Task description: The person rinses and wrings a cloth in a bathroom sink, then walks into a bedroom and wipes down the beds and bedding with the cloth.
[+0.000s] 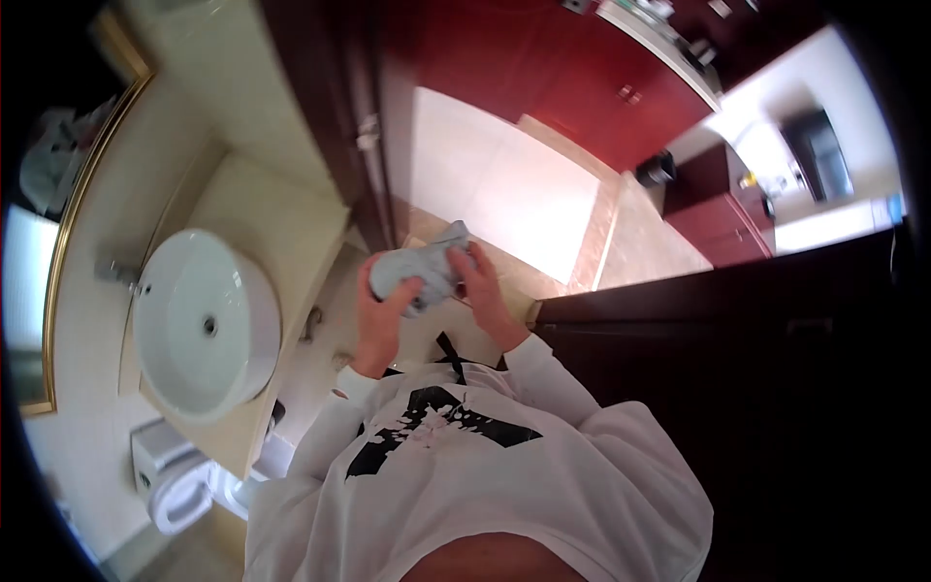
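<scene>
A bunched grey cloth (417, 272) is held up in front of my chest, between both hands. My left hand (380, 322) is wrapped around its left side, with the thumb lying over the front. At the other side my right hand (482, 291) grips the cloth with bent fingers. One corner of the cloth sticks up between the hands. Whether anything is inside the folds, I cannot tell.
To the left a round white basin (208, 325) stands on a beige counter (242, 209), below a gold-framed mirror (68, 242). A toilet (179, 495) is at lower left. Ahead, past the doorway, are red cabinets (582, 87). A dark door (698, 330) is at right.
</scene>
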Tool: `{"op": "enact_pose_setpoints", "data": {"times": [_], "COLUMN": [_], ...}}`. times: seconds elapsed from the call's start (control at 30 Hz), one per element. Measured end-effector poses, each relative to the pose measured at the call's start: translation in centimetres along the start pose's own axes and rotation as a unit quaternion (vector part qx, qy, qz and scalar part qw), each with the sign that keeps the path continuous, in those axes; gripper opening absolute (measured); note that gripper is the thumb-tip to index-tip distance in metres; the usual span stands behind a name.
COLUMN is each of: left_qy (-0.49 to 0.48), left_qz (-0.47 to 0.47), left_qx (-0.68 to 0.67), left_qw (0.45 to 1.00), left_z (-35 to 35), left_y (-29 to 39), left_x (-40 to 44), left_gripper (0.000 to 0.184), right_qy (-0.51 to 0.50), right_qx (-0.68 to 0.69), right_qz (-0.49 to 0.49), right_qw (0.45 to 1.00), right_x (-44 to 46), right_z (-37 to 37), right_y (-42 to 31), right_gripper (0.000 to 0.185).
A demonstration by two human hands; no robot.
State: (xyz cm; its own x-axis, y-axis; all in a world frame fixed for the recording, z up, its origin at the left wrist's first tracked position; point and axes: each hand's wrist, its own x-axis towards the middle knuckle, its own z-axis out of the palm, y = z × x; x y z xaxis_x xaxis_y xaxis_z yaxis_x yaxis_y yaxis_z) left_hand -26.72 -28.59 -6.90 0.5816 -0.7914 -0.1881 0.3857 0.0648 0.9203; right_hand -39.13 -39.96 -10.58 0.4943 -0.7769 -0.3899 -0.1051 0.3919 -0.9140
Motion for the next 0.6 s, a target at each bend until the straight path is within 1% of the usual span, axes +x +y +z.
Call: {"op": "enact_pose_setpoints", "data": {"times": [0.03,0.07,0.1,0.13,0.17,0.2,0.23,0.27,0.3,0.33,0.37,0.4,0.43,0.47,0.5,0.53,0.57,0.6], "left_qy": [-0.021,-0.119,-0.216,-0.232,-0.318,-0.398,-0.44,-0.449,-0.45,-0.45,-0.404,-0.363,-0.311,-0.274,-0.218,-0.162,-0.171,-0.074], "left_qz": [-0.004,0.008,0.022,0.021,0.051,0.083,0.158,0.159,0.214,0.268,0.302,0.372,0.45,0.487,0.47,0.45,0.452,0.406], "left_qx": [0.004,0.034,0.062,0.06,0.091,0.122,0.161,0.158,0.173,0.187,0.247,0.271,0.329,0.314,0.295,0.276,0.273,0.238], "left_qw": [1.0,0.992,0.974,0.971,0.942,0.906,0.869,0.865,0.85,0.831,0.828,0.81,0.77,0.768,0.802,0.834,0.832,0.88], "left_z": [2.7,5.1,7.3,9.3,11.1,12.7,14.3,15.6,16.8,17.8,18.3,19.0,19.6,20.5,21.7,22.9,23.9,24.8], "left_y": [-0.2,-0.5,-0.8,-1.1,-1.3,-1.4,-1.2,-1.0,-0.7,-0.6,-0.4,-0.4,-0.6,-1.0,-1.6,-2.5,-4.0,-6.1], "left_x": [0.3,0.4,0.5,0.5,0.5,0.9,1.7,2.7,3.7,5.0,6.6,8.7,10.8,12.9,13.9,15.1,16.9,18.9], "left_gripper": [0.044,0.05,0.056,0.056,0.06,0.064,0.066,0.066,0.063,0.06,0.054,0.054,0.053,0.052,0.051,0.05,0.05,0.048], "right_qy": [0.043,0.061,0.013,-0.04,-0.137,-0.13,-0.146,-0.163,-0.166,-0.16,-0.119,-0.076,-0.108,-0.1,-0.028,0.046,0.042,0.049], "right_qx": [0.014,0.02,0.227,0.422,0.456,0.455,0.493,0.53,0.536,0.538,0.512,0.485,0.473,0.476,0.38,0.278,0.157,0.159], "right_qz": [0.02,0.016,0.045,0.066,0.063,0.053,0.037,0.021,-0.014,-0.022,-0.039,-0.055,-0.085,-0.091,-0.052,-0.009,-0.01,-0.014], "right_qw": [0.999,0.998,0.973,0.903,0.877,0.88,0.857,0.832,0.827,0.827,0.85,0.87,0.87,0.869,0.923,0.959,0.987,0.986], "right_x": [0.2,0.1,0.1,0.0,-0.8,-1.3,-2.4,-3.2,-3.0,-3.3,-3.8,-4.2,-4.4,-3.9,-3.0,-1.9,-0.3,0.8], "right_z": [-3.2,-5.7,-8.1,-10.7,-13.2,-14.7,-15.4,-16.1,-17.2,-17.8,-17.8,-17.6,-17.3,-17.3,-17.2,-17.6,-18.7,-19.5], "right_y": [-0.2,-0.1,-0.1,0.0,-0.5,-0.6,-1.9,-2.4,-1.7,-2.0,-2.7,-3.3,-4.0,-3.9,-3.9,-4.2,-4.8,-5.7], "right_gripper": [0.038,0.038,0.04,0.042,0.049,0.049,0.053,0.057,0.064,0.064,0.066,0.068,0.071,0.071,0.07,0.069,0.064,0.064]}}
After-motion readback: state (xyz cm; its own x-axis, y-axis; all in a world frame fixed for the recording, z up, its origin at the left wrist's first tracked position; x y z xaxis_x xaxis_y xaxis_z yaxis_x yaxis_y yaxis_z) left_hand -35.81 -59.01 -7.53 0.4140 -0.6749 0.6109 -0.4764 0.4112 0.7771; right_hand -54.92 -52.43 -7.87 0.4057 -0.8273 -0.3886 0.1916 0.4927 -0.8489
